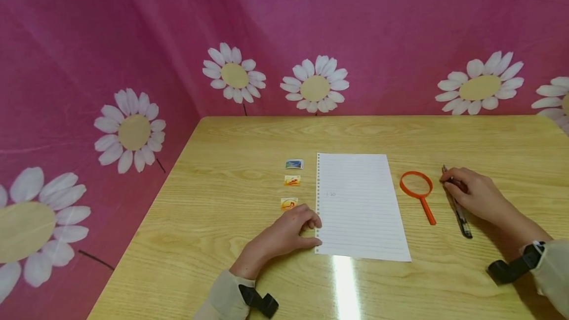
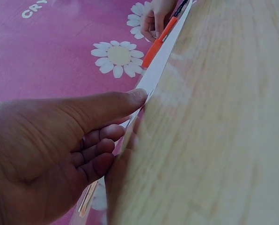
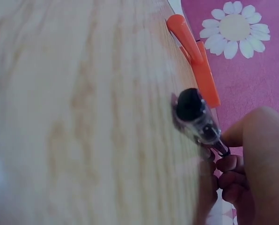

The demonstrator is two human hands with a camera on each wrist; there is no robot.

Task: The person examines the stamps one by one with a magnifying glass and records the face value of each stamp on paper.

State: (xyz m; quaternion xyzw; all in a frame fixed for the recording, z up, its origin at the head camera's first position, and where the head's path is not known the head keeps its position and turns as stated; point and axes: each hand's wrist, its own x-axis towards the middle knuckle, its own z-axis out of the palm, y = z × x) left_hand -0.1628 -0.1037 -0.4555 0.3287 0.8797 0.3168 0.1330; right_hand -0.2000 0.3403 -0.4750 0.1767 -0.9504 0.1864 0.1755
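Note:
A lined white sheet (image 1: 355, 211) with punched holes down its left side lies on the table, faint handwriting near its left margin. My left hand (image 1: 289, 231) rests at the sheet's lower left edge, thumb and loosely bent fingers touching it. To the right of the sheet, a slim pen (image 1: 461, 219) with a dark end and clear barrel lies slanted. My right hand (image 1: 477, 194) pinches it by its far half between thumb and fingers; in the right wrist view the pen's dark end (image 3: 190, 105) points towards the camera. An orange magnifying glass (image 1: 427, 210) lies between sheet and pen.
Three small stamps stand in a column left of the sheet: a blue one (image 1: 294, 164), a yellow-and-red one (image 1: 292, 180) and another yellow one (image 1: 289, 203) just beyond my left hand. A pink flowered cloth (image 1: 378, 28) hangs behind the wooden table (image 1: 213, 181).

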